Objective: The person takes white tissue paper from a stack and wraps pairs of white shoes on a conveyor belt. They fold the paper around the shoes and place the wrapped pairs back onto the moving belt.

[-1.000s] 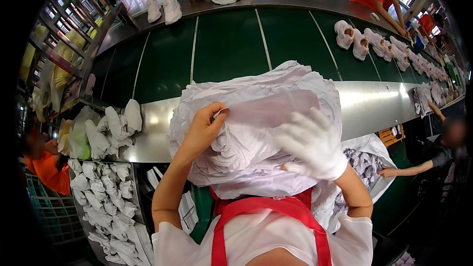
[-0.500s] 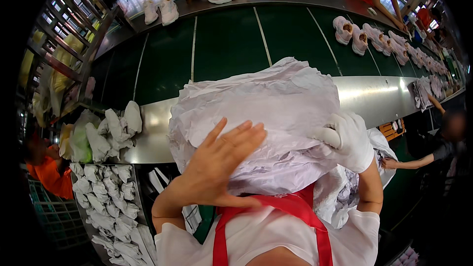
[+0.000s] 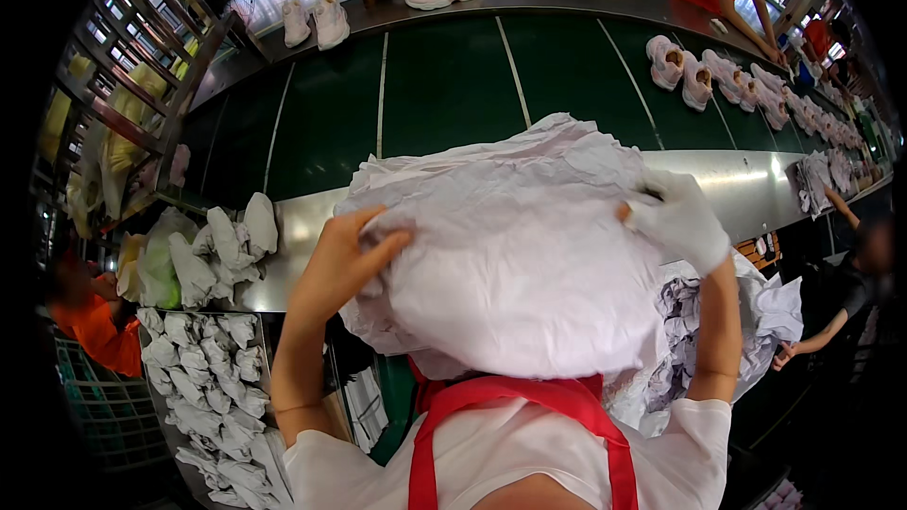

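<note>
Although the crumpled papers (image 3: 222, 373) at far left look already done, a thick paper pile (image 3: 529, 293) remains in the near middle. The left hand (image 3: 342, 260), thumb parted from fingers, and the gloved right hand (image 3: 685, 220), half curled, are at its sides; whether they grip paper, I cannot tell.

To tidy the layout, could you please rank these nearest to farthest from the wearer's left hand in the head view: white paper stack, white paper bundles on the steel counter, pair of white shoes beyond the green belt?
1. White paper stack, at the left hand.
2. White paper bundles, leftward on the steel counter.
3. Pair of white shoes, beyond the green belt.
</note>
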### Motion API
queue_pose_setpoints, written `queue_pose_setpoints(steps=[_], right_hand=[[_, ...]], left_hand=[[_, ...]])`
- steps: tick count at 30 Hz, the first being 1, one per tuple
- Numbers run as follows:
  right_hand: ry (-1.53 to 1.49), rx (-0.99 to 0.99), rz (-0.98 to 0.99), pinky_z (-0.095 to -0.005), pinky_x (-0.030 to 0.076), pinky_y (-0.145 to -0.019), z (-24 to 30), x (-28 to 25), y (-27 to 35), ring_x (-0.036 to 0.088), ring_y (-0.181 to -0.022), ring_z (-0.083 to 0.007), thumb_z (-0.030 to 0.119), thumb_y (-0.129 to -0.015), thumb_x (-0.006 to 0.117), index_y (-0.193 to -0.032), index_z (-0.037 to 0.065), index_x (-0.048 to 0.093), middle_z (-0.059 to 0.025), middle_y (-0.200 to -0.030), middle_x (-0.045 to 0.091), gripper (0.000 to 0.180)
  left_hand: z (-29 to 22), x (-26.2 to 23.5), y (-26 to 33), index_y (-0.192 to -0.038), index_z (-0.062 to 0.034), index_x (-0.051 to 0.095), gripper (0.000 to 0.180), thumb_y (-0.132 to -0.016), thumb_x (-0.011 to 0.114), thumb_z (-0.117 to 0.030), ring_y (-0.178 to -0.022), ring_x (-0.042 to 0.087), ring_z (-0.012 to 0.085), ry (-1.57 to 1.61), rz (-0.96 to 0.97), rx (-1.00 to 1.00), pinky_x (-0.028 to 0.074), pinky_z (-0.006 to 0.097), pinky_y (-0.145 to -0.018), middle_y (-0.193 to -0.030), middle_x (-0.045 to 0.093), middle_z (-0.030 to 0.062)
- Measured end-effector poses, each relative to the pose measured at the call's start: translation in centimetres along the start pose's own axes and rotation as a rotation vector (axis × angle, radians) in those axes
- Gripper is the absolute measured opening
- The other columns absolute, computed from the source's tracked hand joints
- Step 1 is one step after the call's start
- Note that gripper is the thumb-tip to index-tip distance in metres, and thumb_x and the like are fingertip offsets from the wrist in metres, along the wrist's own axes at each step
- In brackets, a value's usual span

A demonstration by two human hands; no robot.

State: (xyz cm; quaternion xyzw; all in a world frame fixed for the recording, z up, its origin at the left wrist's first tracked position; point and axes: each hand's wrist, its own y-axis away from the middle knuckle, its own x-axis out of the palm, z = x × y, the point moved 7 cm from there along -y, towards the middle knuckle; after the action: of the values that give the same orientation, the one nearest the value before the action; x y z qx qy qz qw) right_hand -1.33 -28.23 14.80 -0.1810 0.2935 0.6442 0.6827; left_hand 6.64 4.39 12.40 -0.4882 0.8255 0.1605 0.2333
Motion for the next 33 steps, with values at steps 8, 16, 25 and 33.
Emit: queue_pose_setpoints(steps=[8,16,25,33], right_hand=[[0.556,-0.38,-0.601,-0.0398,0.05,-0.075,2.7,1.1,-0.4,0.062,-0.088,-0.0292,0.014,-0.074,0.069,-0.119,0.01,0.059,-0.0098,-0.108,0.061,0.046],[0.715,-0.551,-0.345,-0.0516,0.031,-0.106,3.0,9.6,-3.0,0.045,-0.125,-0.0409,0.034,-0.075,0.068,-0.136,0.013,0.049,-0.0202,-0.133,0.05,0.066],[0.661,-0.337,-0.245,-0.0571,0.025,-0.106,-5.7,10.4,-6.1,0.037,-0.128,-0.0482,0.056,-0.079,0.057,-0.135,0.011,0.051,-0.0241,-0.139,0.043,0.072],[0.644,-0.356,-0.263,-0.0564,0.027,-0.105,-5.4,10.4,-6.2,0.037,-0.128,-0.0482,0.062,-0.084,0.048,-0.133,0.008,0.052,-0.024,-0.138,0.045,0.073]], left_hand=[[-6.4,1.8,1.0,-0.104,-0.005,0.064,0.033,-0.073,0.075,-0.007,-0.093,0.059,0.0307,-0.781,-0.683,0.484,0.045,0.038,-0.081,-0.099,0.063,0.0106],[-1.7,10.3,-4.0,-0.129,-0.0137,0.055,0.059,-0.079,0.067,-0.042,-0.133,0.036,0.037,-0.906,-0.237,0.582,0.01,0.067,-0.108,-0.137,0.047,0.0191],[6.1,11.4,-6.2,-0.144,-0.0202,0.042,0.082,-0.073,0.069,-0.05,-0.138,0.024,0.0446,-0.715,-0.061,0.172,0.006,0.069,-0.107,-0.149,0.031,0.0219],[6.2,9.9,-6.4,-0.14,-0.012,0.045,0.069,-0.079,0.064,-0.037,-0.135,0.034,0.0338,-0.602,-0.163,0.183,0.015,0.057,-0.11,-0.143,0.043,0.015]])
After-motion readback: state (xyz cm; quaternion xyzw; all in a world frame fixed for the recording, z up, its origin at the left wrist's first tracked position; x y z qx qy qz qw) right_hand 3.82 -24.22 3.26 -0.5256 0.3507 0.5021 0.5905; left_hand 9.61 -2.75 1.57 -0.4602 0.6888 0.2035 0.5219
